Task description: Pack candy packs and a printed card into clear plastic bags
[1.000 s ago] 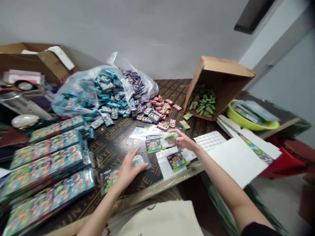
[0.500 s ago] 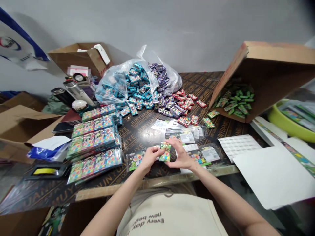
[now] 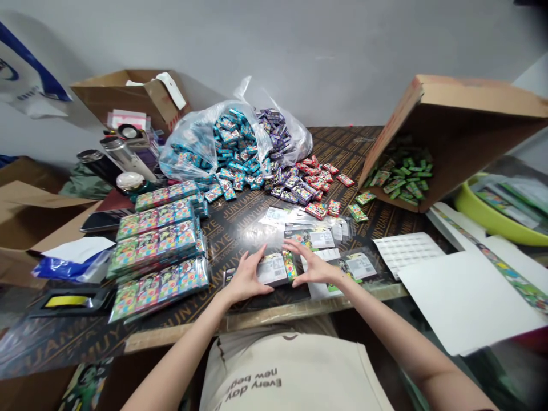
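Observation:
My left hand (image 3: 245,279) grips the left end of a clear packet (image 3: 274,268) with a printed card, thumb below and fingers over its top edge. The packet lies flat on the dark table (image 3: 240,228) near the front edge. A small green and red box (image 3: 290,265) sits at the packet's right end. My right hand (image 3: 314,268) rests beside that box with its fingers stretched out, touching it. More clear packets with cards (image 3: 319,237) lie just behind and to the right of my hands.
Filled rows of packets (image 3: 156,251) are stacked at the left. A plastic bag of blue and purple boxes (image 3: 231,142) and loose red boxes (image 3: 319,177) lie behind. A tipped cardboard box (image 3: 462,120) holds green boxes. White sheets (image 3: 462,297) and a yellow basin (image 3: 483,220) are at the right.
The small box, held up between both hands half a second ago, now lies at the packet's end on the table. Both hands have dropped onto the packet.

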The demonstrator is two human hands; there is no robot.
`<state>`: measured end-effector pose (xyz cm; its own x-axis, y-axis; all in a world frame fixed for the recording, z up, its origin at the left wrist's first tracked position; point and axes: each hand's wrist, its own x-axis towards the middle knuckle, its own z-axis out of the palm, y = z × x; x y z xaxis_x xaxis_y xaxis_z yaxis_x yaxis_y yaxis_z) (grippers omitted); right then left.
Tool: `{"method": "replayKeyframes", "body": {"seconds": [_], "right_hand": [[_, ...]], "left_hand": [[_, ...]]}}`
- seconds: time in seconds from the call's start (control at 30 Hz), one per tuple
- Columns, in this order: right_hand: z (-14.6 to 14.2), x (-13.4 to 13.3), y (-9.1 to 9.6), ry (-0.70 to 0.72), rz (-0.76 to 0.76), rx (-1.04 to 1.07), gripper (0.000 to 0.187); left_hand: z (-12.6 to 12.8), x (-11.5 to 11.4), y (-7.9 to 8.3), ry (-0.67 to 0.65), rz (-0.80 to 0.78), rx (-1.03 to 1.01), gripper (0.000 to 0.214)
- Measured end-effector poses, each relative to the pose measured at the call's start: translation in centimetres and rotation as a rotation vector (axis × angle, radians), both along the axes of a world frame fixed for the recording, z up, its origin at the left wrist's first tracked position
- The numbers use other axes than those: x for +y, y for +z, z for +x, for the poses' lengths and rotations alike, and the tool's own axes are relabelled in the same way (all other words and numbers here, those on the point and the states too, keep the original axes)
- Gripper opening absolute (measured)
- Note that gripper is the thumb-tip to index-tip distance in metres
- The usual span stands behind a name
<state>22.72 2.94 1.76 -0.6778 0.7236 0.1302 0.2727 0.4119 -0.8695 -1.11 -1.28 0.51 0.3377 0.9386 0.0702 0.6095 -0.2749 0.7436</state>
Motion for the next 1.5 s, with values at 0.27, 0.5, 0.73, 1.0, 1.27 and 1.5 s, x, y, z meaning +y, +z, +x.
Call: {"method": "replayKeyframes", "body": {"seconds": [0.27,0.5,0.73,1.0,1.27,1.5], "right_hand": [[-7.0,0.0,2.3,-0.696,-0.529,0.809,0.07],[-9.2,0.3,3.7,-0.767,-0.614,0.91,0.074],[-7.3,0.3,3.5,-0.621,-0.91,0.938,0.052],[-5.5,0.4,3.3,-0.556,-0.39,0.56,0.009],[-4.7,1.2,3.5,-0.447,-0.393,0.503,0.02],[-4.5,1.9,3.6,-0.387,-0.351,0.466,0.016]], "left_hand": [[3.1,1.0,0.8,0.605,-0.114,-0.829,0.051],[5.6,-0.2,2.2,0.796,-0.419,-1.467,0.033],[3.3,1.3,4.3,0.704,-0.598,-1.309,0.021],[1.3,1.8,6.2,0.429,-0.072,-0.598,0.014],[0.6,3.1,7.9,0.309,-0.256,-0.556,0.023],[0.3,3.8,8.2,0.229,-0.263,-0.468,0.017]]}}
